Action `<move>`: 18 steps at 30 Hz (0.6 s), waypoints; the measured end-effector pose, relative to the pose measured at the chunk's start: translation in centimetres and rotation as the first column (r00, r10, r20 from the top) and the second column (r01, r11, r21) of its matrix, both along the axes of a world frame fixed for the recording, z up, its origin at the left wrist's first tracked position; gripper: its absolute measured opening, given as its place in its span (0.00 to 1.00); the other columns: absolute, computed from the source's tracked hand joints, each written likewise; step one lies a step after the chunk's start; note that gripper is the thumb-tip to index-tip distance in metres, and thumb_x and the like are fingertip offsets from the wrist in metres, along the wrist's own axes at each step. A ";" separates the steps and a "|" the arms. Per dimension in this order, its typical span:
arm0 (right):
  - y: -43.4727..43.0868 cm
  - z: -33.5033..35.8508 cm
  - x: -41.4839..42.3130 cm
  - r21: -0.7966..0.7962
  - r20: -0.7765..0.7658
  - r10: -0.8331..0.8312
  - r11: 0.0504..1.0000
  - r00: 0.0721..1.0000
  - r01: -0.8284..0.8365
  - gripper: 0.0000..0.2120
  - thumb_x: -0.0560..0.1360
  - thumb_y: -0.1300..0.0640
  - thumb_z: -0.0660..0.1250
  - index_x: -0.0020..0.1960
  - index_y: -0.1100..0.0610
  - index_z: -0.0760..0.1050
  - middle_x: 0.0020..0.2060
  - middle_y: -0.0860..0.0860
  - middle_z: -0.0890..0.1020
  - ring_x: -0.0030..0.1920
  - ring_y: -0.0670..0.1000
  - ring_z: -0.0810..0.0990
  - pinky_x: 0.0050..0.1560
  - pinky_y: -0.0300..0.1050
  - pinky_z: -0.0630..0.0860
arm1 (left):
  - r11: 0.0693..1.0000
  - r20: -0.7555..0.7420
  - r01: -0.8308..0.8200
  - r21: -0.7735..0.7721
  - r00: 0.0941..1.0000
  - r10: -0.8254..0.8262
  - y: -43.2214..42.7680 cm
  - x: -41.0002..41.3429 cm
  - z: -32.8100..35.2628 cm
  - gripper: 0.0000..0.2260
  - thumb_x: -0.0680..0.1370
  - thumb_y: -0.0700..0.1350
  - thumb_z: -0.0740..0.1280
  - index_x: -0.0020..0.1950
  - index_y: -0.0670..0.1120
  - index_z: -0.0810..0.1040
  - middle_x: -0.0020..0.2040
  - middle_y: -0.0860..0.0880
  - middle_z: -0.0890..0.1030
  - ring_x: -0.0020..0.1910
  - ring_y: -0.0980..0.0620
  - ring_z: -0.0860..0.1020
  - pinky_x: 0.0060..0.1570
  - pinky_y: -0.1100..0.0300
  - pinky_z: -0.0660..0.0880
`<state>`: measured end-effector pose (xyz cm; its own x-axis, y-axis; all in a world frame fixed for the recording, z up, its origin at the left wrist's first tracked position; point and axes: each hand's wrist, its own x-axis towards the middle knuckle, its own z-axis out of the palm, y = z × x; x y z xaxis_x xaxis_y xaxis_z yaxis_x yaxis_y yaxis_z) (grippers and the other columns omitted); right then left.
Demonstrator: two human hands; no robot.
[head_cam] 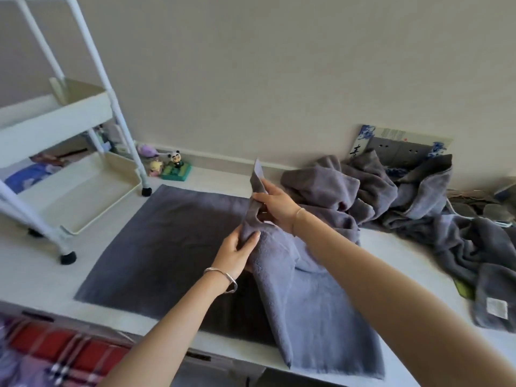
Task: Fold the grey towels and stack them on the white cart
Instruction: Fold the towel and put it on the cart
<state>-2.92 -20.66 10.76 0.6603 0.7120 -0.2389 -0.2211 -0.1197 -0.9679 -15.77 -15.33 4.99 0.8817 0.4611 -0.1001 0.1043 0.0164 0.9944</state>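
Both hands pinch one grey towel (301, 289): the left hand (237, 251) grips its bunched edge, the right hand (275, 206) holds the raised corner above. It drapes over a flat towel (162, 241) spread on the white bench (33, 275) against a beige wall. Left of the flat towel stands the white cart (81, 199); right lies a crumpled towel pile (405, 202). Small figurines (167, 163) sit behind.

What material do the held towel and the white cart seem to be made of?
Towel: soft plush fabric, probably terry or microfibre; its surface is fuzzy and matte and it drapes in folds. Cart: looks like painted metal or plastic; smooth white tubes and trays with a slight sheen. The picture cannot settle which.
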 end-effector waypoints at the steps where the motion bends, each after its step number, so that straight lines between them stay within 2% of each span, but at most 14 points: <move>1: 1.2 -0.7 -0.4 -0.015 -0.012 0.013 1.000 1.000 -0.013 0.21 0.79 0.67 0.56 0.70 0.52 0.64 0.33 0.53 0.71 0.27 0.48 0.72 0.25 0.36 0.73 | 0.999 -0.010 -0.030 -0.021 1.000 0.030 1.4 -0.6 -0.9 0.13 0.79 0.44 0.64 0.64 0.51 0.73 0.55 0.53 0.79 0.52 0.63 0.76 0.38 0.73 0.75; 3: 3.2 -2.7 -1.0 -0.079 0.031 0.036 0.996 0.999 -0.033 0.20 0.80 0.64 0.57 0.70 0.50 0.63 0.36 0.54 0.75 0.32 0.51 0.76 0.32 0.39 0.79 | 0.993 -0.071 -0.113 -0.037 0.991 0.110 4.2 -1.8 -2.9 0.16 0.79 0.45 0.64 0.66 0.53 0.71 0.57 0.51 0.77 0.53 0.56 0.77 0.36 0.65 0.79; 5: 3.9 -5.4 -1.1 -0.188 0.162 0.050 0.982 0.985 -0.019 0.18 0.81 0.60 0.56 0.70 0.55 0.64 0.45 0.56 0.81 0.43 0.52 0.80 0.45 0.42 0.78 | 0.976 -0.183 -0.209 0.060 0.959 0.217 6.7 -2.8 -5.2 0.18 0.79 0.45 0.63 0.69 0.51 0.68 0.56 0.48 0.77 0.50 0.52 0.77 0.38 0.59 0.79; 7: 3.2 -8.4 -0.7 -0.364 0.322 0.074 0.930 0.944 0.051 0.18 0.82 0.56 0.55 0.70 0.57 0.67 0.57 0.57 0.79 0.57 0.54 0.78 0.55 0.42 0.71 | 0.921 -0.300 -0.229 0.315 0.897 0.326 8.9 -3.6 -7.7 0.21 0.80 0.45 0.62 0.73 0.45 0.65 0.61 0.42 0.75 0.55 0.45 0.75 0.54 0.55 0.73; 9: 1.6 -11.5 -0.3 -0.536 0.404 0.145 0.838 0.903 0.105 0.18 0.82 0.52 0.53 0.69 0.56 0.68 0.66 0.54 0.74 0.66 0.55 0.72 0.63 0.42 0.66 | 0.835 -0.393 -0.105 0.541 0.846 0.361 10.4 -4.3 -9.8 0.22 0.81 0.48 0.58 0.74 0.42 0.62 0.69 0.38 0.69 0.68 0.41 0.67 0.68 0.51 0.61; 10: 0.6 -13.0 -0.2 -0.599 0.412 0.188 0.793 0.892 0.110 0.19 0.82 0.51 0.52 0.70 0.56 0.68 0.69 0.54 0.71 0.68 0.54 0.68 0.67 0.44 0.63 | 0.802 -0.452 -0.010 0.597 0.822 0.347 10.8 -4.5 -10.6 0.22 0.82 0.49 0.55 0.75 0.43 0.60 0.73 0.41 0.64 0.72 0.41 0.61 0.71 0.49 0.56; 12: -1.2 -15.7 -0.3 -0.686 0.419 0.285 0.721 0.862 0.095 0.21 0.83 0.49 0.48 0.72 0.53 0.66 0.74 0.51 0.64 0.74 0.52 0.59 0.74 0.48 0.54 | 0.755 -0.591 0.201 0.624 0.753 0.288 10.8 -4.9 -11.5 0.23 0.83 0.54 0.49 0.76 0.49 0.56 0.77 0.49 0.55 0.76 0.44 0.51 0.73 0.47 0.48; 14: -2.5 -17.5 -0.7 -0.708 0.456 0.340 0.698 0.823 0.104 0.21 0.83 0.49 0.45 0.73 0.48 0.63 0.76 0.46 0.57 0.76 0.47 0.49 0.75 0.49 0.43 | 0.708 -0.669 0.337 0.620 0.699 0.253 10.1 -5.1 -12.2 0.24 0.82 0.58 0.44 0.77 0.53 0.51 0.78 0.52 0.46 0.76 0.46 0.43 0.73 0.46 0.43; 18: -5.3 -18.5 -1.0 -0.667 0.531 0.289 0.723 0.796 0.183 0.20 0.83 0.49 0.45 0.72 0.43 0.64 0.76 0.44 0.56 0.76 0.45 0.46 0.74 0.48 0.38 | 0.703 -0.750 0.437 0.561 0.627 0.208 7.1 -5.2 -12.1 0.30 0.79 0.65 0.42 0.77 0.53 0.42 0.77 0.51 0.37 0.75 0.46 0.35 0.71 0.43 0.35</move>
<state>-3.93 -25.98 -7.77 0.7938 0.5551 -0.2485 0.3600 -0.7582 -0.5437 -20.97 -8.20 -7.14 0.6902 0.5760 -0.4379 0.7134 -0.6428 0.2789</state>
